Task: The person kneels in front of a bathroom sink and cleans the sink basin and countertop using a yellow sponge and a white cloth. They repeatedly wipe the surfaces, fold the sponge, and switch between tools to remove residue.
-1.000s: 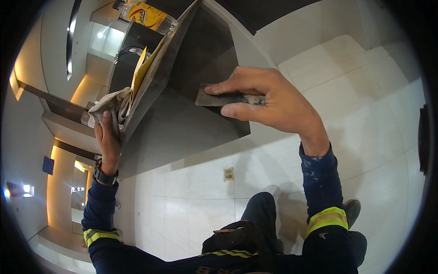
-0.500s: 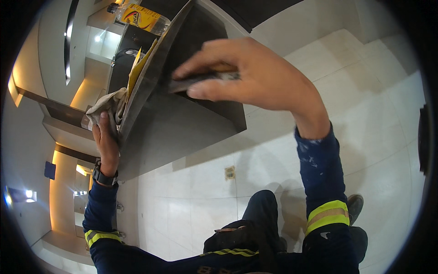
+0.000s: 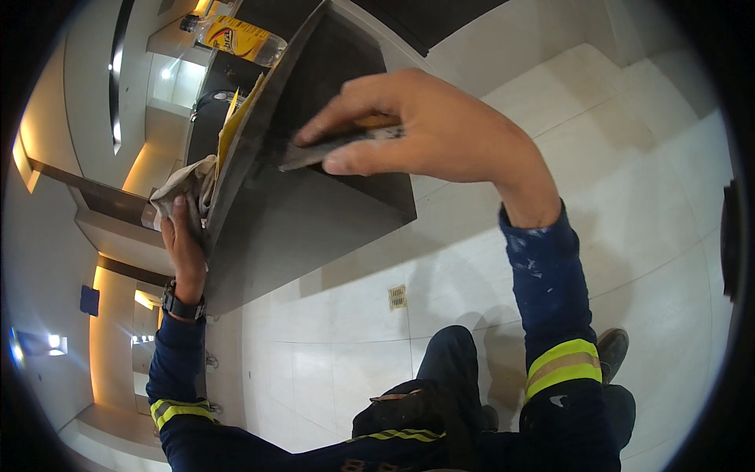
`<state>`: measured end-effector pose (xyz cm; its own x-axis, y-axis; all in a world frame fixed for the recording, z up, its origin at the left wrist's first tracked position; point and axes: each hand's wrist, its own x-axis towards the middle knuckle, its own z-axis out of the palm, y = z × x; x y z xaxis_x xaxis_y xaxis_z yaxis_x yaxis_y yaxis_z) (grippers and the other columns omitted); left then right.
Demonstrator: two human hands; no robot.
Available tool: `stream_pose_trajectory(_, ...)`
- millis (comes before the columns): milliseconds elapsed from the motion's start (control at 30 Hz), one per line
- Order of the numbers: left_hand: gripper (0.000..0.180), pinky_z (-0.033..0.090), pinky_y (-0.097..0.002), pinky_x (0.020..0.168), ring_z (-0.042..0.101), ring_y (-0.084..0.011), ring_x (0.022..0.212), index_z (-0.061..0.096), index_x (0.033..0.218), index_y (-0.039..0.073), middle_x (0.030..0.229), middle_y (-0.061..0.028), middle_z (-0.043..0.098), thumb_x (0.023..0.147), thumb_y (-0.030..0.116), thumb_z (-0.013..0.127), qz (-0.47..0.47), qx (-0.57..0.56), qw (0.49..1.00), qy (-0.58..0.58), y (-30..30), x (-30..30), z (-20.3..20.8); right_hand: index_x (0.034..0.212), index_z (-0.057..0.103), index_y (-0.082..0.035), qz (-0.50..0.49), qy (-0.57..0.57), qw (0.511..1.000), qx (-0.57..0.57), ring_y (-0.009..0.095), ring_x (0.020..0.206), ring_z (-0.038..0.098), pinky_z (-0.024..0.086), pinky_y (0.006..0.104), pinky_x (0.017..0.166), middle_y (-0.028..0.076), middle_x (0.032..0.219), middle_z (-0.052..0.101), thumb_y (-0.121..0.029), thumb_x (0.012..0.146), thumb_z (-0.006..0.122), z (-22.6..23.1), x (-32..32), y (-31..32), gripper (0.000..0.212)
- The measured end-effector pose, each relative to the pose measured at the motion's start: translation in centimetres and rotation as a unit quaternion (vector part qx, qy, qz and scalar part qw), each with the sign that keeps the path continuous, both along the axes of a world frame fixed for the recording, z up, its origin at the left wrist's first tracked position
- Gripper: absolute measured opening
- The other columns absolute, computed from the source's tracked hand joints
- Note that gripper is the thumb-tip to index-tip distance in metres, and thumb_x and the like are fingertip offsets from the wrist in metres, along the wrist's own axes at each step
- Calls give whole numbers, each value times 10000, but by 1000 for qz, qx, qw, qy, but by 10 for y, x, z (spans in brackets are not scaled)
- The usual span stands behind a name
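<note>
My right hand (image 3: 444, 126) is closed around a scraper (image 3: 308, 154) with a flat grey blade. A bit of yellow shows between the fingers, and the palm hides most of its handle. The blade lies against or very near the dark grey panel (image 3: 314, 236) of a counter; contact is hard to tell. At the counter's left edge, my left hand (image 3: 185, 248) grips a crumpled off-white cloth (image 3: 191, 181). Just beyond the cloth, a yellow folded sheet (image 3: 233, 126) stands along the same edge.
A clear plastic bottle (image 3: 241, 39) with a yellow label lies on its side at the far left of the counter. Pale floor tiles (image 3: 314, 362) surround a small square drain (image 3: 397, 296). My dark shoe (image 3: 613, 354) shows at the lower right.
My right hand and the scraper have shifted slightly left, the blade tip a little lower over the panel. The left hand keeps its hold on the cloth, almost unmoved.
</note>
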<state>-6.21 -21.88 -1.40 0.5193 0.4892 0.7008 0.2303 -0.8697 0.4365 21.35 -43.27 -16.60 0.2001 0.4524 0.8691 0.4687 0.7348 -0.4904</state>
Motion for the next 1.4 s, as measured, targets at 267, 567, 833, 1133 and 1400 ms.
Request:
stream_pose_trajectory(267, 505, 394, -309, 957, 502, -181, 1036, 576, 1175, -80, 1133, -128, 562, 1020, 401, 570, 64, -6, 998, 7, 17, -8, 4, 1115, 742, -55, 4, -4, 1000, 18, 307, 1019, 679, 498, 368, 961, 165, 1098, 721, -339, 850, 734, -5, 2, 7, 388)
stream_pose_trajectory(567, 530, 350, -306, 1060, 514, -188, 1183, 546, 1295, -47, 1287, -126, 576, 1027, 410, 546, 3, -9, 1000, 18, 27, -17, 6, 1151, 759, -112, 21, 86, 976, -199, 214, 858, 591, 455, 334, 802, 70, 922, 668, -327, 799, 777, -96, -17, -33, 412)
stream_pose_trajectory(833, 528, 345, -315, 1074, 511, -213, 1202, 553, 1296, -57, 1265, -128, 582, 1033, 402, 539, 54, 47, 996, 44, 33, -26, 10, 1143, 754, -96, 8, 80, 988, -130, 219, 897, 646, 492, 322, 830, 75, 972, 702, -311, 816, 770, -63, -6, -17, 391)
stream_pose_trajectory(1133, 509, 369, -307, 1033, 519, -184, 1165, 553, 1286, -48, 1245, -109, 582, 1033, 394, 544, 42, 11, 999, 28, 23, -18, 7, 1144, 748, -107, -1, -28, 990, -136, 263, 1032, 670, 498, 357, 964, 86, 1105, 720, -340, 846, 761, -53, 15, -11, 378)
stream_pose_trajectory(1400, 495, 386, -312, 1014, 531, -169, 1133, 542, 1306, -19, 1240, -92, 588, 1033, 394, 538, 7, 3, 1000, 21, 37, -21, 11, 1137, 755, -108, 63, -3, 996, -67, 246, 1012, 672, 504, 349, 959, 75, 1071, 713, -321, 837, 769, -20, 16, -1, 368)
